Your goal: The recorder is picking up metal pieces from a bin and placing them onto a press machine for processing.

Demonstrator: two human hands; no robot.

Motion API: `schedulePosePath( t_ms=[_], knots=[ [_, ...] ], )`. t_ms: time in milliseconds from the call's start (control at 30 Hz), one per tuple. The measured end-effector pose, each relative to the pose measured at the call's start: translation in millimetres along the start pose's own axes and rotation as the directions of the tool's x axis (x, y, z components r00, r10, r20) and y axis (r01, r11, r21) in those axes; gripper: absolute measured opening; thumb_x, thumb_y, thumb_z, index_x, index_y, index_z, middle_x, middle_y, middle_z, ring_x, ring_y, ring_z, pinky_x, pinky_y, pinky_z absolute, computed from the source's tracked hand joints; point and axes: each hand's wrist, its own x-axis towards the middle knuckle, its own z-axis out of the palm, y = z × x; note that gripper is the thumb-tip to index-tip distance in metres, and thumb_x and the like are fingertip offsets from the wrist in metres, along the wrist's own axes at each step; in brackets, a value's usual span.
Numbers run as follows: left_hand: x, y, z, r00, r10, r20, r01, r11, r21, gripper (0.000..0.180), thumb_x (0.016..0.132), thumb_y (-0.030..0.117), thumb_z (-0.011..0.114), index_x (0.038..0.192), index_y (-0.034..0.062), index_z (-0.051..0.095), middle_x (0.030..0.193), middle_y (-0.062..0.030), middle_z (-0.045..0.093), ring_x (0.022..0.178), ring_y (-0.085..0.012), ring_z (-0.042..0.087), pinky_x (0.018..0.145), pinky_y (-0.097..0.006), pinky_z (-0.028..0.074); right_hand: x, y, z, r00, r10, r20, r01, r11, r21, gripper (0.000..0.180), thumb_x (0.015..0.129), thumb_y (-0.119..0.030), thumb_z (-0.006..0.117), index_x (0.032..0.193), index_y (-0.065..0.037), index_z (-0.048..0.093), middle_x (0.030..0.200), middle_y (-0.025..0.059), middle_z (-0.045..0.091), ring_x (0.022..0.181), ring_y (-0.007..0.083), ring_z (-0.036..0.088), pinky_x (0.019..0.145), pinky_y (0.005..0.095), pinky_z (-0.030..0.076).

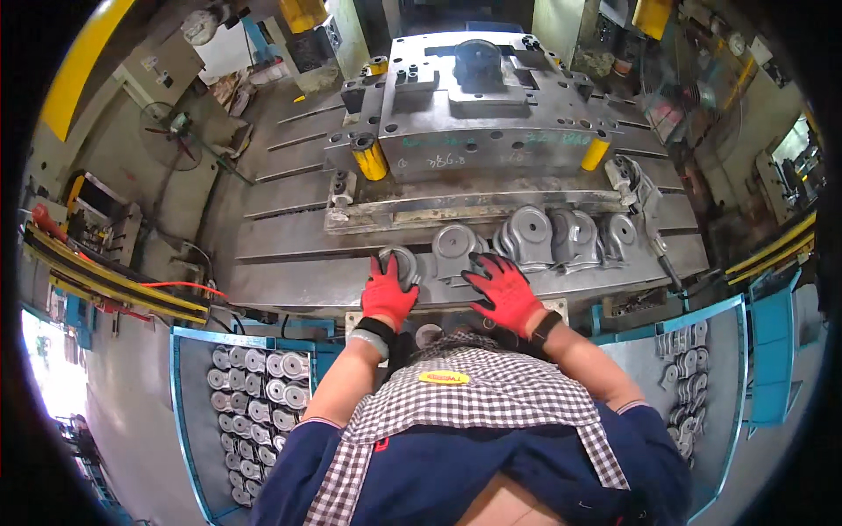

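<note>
Leaning over the press bed [320,278], one person in red gloves with dark fingertips; items noted from where I stand:

- Left hand [389,295], centre of the frame: fingers over a rounded metal part [404,264] at the bed's front edge; whether they grip it, I cannot tell.
- Right hand [505,294], just right of centre: fingers spread, unclenched, close to the stamped brackets [455,242]; contact cannot be told.
- Further bracket groups [529,230], right of centre, standing in a row along the bed, round-headed, each with a hole.
- Die block [412,107], upper centre: grey steel, two yellow posts [369,159] at its front corners. Writing: green and pale hand-marked characters [548,138] across the front face, partly faint.
- Checked apron [491,399], lower centre: oval yellow badge [444,378] with red lettering.
- Blue-framed bin [178,386], lower left, holding rows of metal parts [254,386]; second bin [739,368], lower right, similarly stocked.
- Fan [171,140], upper left.
</note>
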Motion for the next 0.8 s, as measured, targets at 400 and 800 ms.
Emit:
schedulePosePath(
  t_ms=[400,800],
  knots=[
    [0.8,4.1,-21.9,0.984,-0.028,0.178,0.014,0.997,0.079,0.072,0.072,0.053,0.056,0.133,0.0187,0.037,0.140,-0.0191,0.027,0.113,-0.0373,0.046,0.090,-0.049,0.040,75.0,-27.9,41.0,0.935,0.051,0.351,0.080,0.934,-0.349,0.055,0.078,-0.051,0.051,0.119,-0.014,0.050,0.135,0.0158,0.033,0.114,0.0400,0.037,0.088,0.0586,0.033],
    [22.3,-87.5,28.8,0.961,0.037,-0.274,-0.135,0.927,-0.351,0.053,0.082,0.036,0.054,0.125,0.0080,0.045,0.128,-0.0188,0.043,0.116,-0.0362,0.042,0.097,-0.042,0.034,76.6,-11.8,54.2,0.942,0.194,0.275,-0.118,0.956,-0.269,0.038,0.078,-0.049,0.052,0.100,-0.020,0.063,0.129,0.0116,0.041,0.111,0.0349,0.040,0.084,0.0495,0.039]
  ],
)
